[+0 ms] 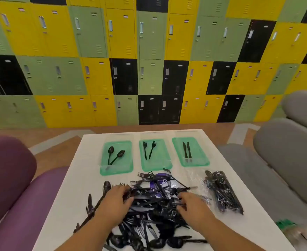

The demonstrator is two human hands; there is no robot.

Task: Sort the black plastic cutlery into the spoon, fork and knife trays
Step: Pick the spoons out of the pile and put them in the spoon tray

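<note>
A loose heap of black plastic cutlery covers the near half of the white table, lying partly on a purple wrapper. My left hand rests on the heap's left side with fingers curled among the pieces. On the heap's right side my right hand has its fingertips in the pile. What either hand grips is hidden. Three green trays stand at the far edge: the left tray holds two spoons, the middle tray two forks, the right tray two knives.
A sealed clear packet of black cutlery lies on the table's right side. A green object sits at the near right corner. Purple seats flank the table on the left, grey seats on the right. Coloured lockers fill the wall behind.
</note>
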